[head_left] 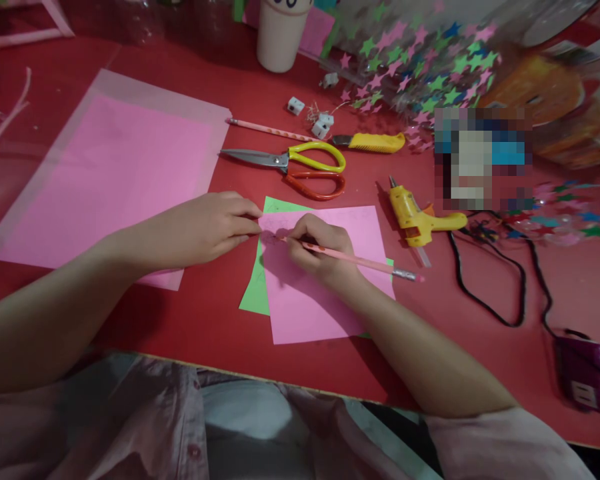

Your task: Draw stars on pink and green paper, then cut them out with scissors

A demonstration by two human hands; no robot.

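My right hand (323, 247) is closed round a pink pencil (365, 260), its point touching the upper left part of a pink paper sheet (310, 307). Faint pencil marks show near the tip and along the sheet's top edge. Beneath it, a green paper sheet (255, 293) sticks out at the left and top. My left hand (225, 223) lies flat with fingers stretched out, its fingertips at the pink sheet's upper left edge. Under my left forearm is a stack of larger pink sheets (125, 160).
Beyond the paper lie scissors (285, 160), a yellow cutter (375, 142), a second pencil (275, 129) and small white blocks (323, 125). To the right are a yellow glue gun (420, 217), its black cord (460, 280) and a purple box (587, 373). A white cup (280, 40) stands at the back.
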